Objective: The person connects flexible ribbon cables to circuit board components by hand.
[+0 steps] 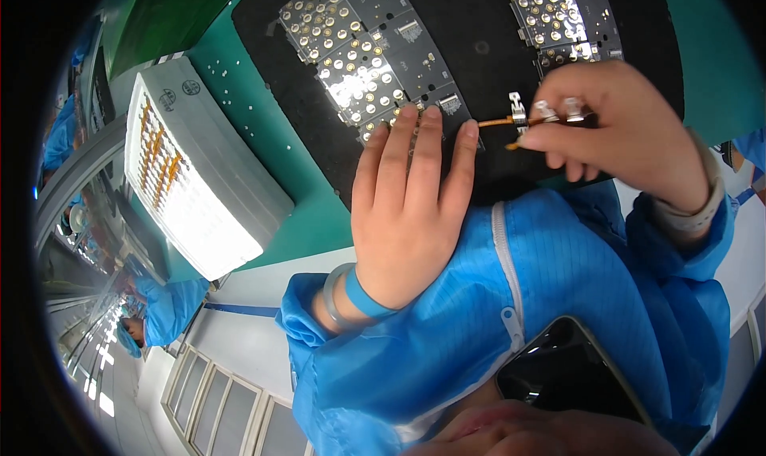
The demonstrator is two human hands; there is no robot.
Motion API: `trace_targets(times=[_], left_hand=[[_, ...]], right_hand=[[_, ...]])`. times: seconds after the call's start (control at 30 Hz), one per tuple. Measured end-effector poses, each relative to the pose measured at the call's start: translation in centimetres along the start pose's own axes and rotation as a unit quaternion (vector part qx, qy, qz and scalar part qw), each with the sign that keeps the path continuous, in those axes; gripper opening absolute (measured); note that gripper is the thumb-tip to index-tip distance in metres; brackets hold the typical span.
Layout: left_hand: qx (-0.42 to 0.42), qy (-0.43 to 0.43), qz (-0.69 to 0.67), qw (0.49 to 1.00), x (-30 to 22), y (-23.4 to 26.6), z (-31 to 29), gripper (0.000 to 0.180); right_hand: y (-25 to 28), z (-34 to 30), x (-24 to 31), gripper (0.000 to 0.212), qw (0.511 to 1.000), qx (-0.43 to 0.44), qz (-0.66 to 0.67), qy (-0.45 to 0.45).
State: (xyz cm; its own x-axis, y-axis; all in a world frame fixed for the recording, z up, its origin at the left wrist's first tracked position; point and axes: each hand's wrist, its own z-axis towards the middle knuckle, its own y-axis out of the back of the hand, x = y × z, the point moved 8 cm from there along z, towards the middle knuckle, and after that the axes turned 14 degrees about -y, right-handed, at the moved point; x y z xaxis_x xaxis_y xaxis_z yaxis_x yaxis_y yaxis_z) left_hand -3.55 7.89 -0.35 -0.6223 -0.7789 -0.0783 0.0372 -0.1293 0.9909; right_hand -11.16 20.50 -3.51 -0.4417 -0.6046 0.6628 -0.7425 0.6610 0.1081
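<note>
My left hand lies palm down with its fingers stretched and spread over the near end of a dark circuit board panel. The panel has rows of round silvery contacts and small connectors. Beside it, my right hand pinches a thin orange flex cable with several shiny metal clips along it. The cable's left end reaches the rightmost fingertip of my left hand; whether they touch I cannot tell. Part of the cable is hidden behind my right fingers.
A second board panel lies farther right on the black mat. Left of the mat, a white foam tray holds rows of orange flex pieces. Tiny white bits dot the green table. A green bin stands far left.
</note>
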Motion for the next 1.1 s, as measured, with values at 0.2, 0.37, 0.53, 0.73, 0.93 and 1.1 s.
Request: trace_targets(times=[0.2, 0.37, 0.53, 0.73, 0.93, 1.1], left_hand=[[-0.097, -0.015, -0.111, 0.989, 2.0, 1.7, 0.2, 0.036], [-0.253, -0.038, -0.212, 0.943, 3.3, 4.8, 0.3, 0.033], [-0.273, -0.048, -0.197, 0.941, 3.2, 5.2, 0.6, 0.033], [-0.227, -0.061, -0.18, 0.955, 4.2, 4.6, 1.0, 0.03], [-0.149, -0.054, -0.137, 0.978, 4.7, 4.2, 1.2, 0.027], [-0.051, 0.122, -0.043, 0.99, 7.8, 3.8, 0.5, 0.021]], right_hand=[[0.1, -1.0, 2.0, 0.01, 0.991, 0.078, 0.108, -0.028], [-2.2, 0.5, 2.6, 0.011, 0.97, 0.127, 0.201, 0.04], [-2.6, 1.0, 2.6, 0.011, 0.967, 0.114, 0.221, 0.049], [-1.9, 1.5, 3.2, 0.009, 0.989, 0.104, 0.091, 0.044], [-0.8, 1.6, 5.4, 0.012, 0.994, 0.076, 0.01, 0.073], [1.0, 4.7, 4.1, 0.017, 0.999, -0.044, -0.013, -0.004]])
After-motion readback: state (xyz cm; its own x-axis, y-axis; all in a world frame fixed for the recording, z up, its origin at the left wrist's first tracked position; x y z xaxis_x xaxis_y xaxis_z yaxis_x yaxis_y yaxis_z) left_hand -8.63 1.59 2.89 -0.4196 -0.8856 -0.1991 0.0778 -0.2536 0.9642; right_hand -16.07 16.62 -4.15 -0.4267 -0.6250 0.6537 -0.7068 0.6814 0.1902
